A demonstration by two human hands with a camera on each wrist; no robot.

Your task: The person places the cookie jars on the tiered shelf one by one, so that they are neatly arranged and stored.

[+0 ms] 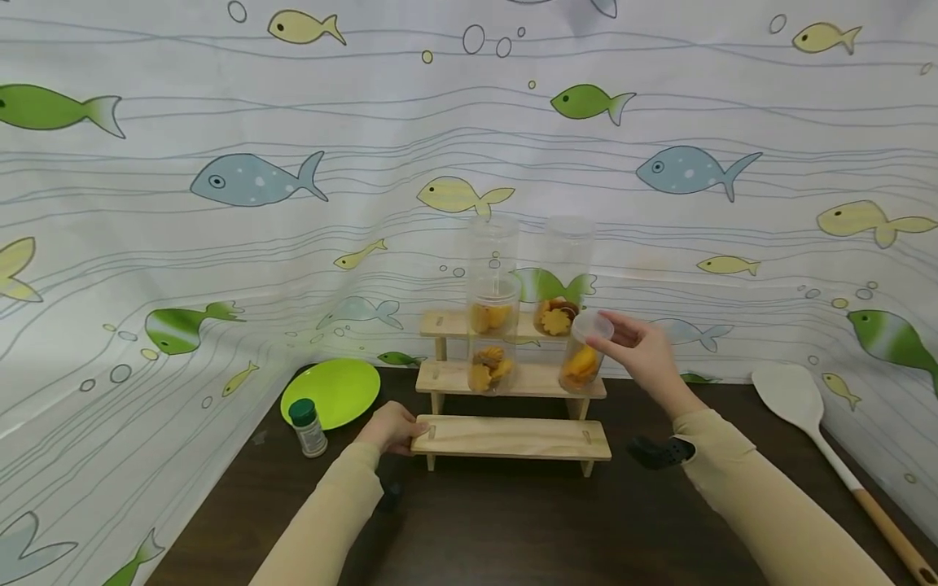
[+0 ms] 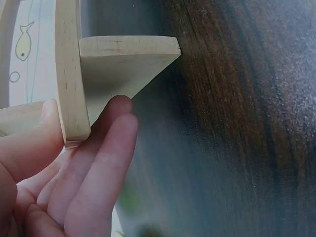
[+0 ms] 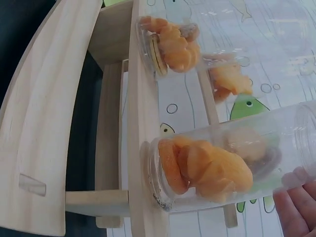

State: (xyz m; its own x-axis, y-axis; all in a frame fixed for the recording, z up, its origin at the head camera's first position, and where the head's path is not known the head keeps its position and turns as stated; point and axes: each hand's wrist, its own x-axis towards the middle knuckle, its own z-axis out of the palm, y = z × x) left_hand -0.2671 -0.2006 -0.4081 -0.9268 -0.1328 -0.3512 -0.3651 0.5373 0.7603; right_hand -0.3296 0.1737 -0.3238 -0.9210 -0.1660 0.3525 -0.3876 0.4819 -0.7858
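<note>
My left hand (image 1: pixel 392 425) pinches the left end of the lowest step of a wooden tiered stand (image 1: pixel 513 438). In the left wrist view the thumb (image 2: pixel 37 140) lies on the board's upper side and the fingers (image 2: pixel 101 175) are beneath it. With my right hand (image 1: pixel 641 354) I hold a clear lidded jar (image 1: pixel 581 364) of cookies near its top, at the right end of the middle step. Its base meets the board's edge in the right wrist view, where cookies (image 3: pixel 202 168) fill its lower part. Another cookie jar (image 1: pixel 493 366) stands left on the middle step.
Two taller clear jars, a left one (image 1: pixel 493 244) and a right one (image 1: pixel 560 313), stand on the top step with cookies inside. At the left are a lime-green plate (image 1: pixel 337 391) and a green-capped shaker (image 1: pixel 308 427). A white spatula (image 1: pixel 791 395) lies at the right.
</note>
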